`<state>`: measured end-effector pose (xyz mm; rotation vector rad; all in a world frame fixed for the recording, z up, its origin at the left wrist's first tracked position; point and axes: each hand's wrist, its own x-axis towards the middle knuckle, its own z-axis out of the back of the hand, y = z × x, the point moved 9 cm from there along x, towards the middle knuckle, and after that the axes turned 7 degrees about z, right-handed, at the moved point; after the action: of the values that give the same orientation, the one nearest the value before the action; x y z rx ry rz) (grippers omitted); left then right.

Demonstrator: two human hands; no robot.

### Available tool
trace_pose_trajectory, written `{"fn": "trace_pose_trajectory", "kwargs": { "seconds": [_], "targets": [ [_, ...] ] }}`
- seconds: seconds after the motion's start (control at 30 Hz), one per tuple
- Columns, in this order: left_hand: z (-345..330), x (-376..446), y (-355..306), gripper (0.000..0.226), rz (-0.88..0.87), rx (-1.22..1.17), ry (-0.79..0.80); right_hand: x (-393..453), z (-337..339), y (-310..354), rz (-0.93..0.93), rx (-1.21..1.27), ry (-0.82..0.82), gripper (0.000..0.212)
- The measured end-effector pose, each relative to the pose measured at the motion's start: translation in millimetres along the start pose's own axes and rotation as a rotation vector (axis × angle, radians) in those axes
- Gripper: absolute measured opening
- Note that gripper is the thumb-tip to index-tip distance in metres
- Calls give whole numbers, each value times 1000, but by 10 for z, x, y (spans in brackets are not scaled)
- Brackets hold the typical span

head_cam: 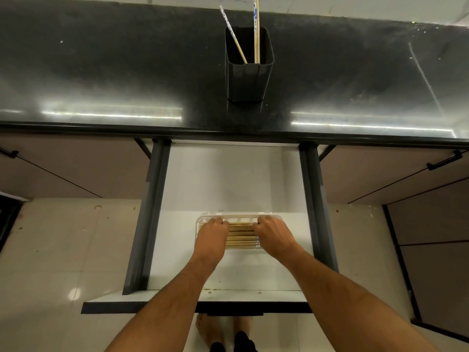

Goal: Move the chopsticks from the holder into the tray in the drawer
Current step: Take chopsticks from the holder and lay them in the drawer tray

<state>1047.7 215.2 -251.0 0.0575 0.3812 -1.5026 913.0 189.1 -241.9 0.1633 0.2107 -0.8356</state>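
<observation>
Pale bamboo chopsticks (241,236) lying side by side in clear plastic tray (203,219) inside open white drawer (228,179). Left hand (212,236) and right hand (272,235) curled over bundle's ends, gripping. Three more patterned chopsticks (256,31) upright in dark square holder (250,80) on glossy black countertop (101,72).

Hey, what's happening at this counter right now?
A person is moving chopsticks into a drawer. Both the left hand and right hand rest on a row of chopsticks lying in the clear tray inside the open drawer. Three chopsticks are in the black holder on the counter.
</observation>
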Motion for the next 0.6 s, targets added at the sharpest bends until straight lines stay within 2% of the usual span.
{"fn": "trace_pose_trajectory", "kwargs": {
  "seconds": [0.13,0.17,0.23,0.3,0.37,0.43,0.47,0.53,0.6],
  "targets": [
    [179,-84,24,30,1,-117,-114,-89,145,-53,-16,159,-183,9],
    [280,-125,33,25,-14,-174,-195,-146,226,-68,-15,202,-286,3],
    [487,-234,80,18,-61,-305,-421,-302,384,-178,-83,302,-512,6],
    [638,-317,208,15,-21,-444,-568,-479,453,-400,-293,432,-662,11],
    [674,-333,458,15,183,-636,-624,-669,365,-664,-628,638,-742,18],
    [565,-339,737,15,483,-829,-605,-788,146,-802,-908,894,-733,29],
    [463,-334,844,17,610,-904,-562,-820,59,-819,-987,984,-727,35],
    [209,-313,973,26,792,-1036,-428,-840,-60,-817,-1065,1094,-704,46],
    [29,-312,1003,37,879,-1124,-317,-815,-133,-769,-1096,1170,-663,52]
  ]
}}
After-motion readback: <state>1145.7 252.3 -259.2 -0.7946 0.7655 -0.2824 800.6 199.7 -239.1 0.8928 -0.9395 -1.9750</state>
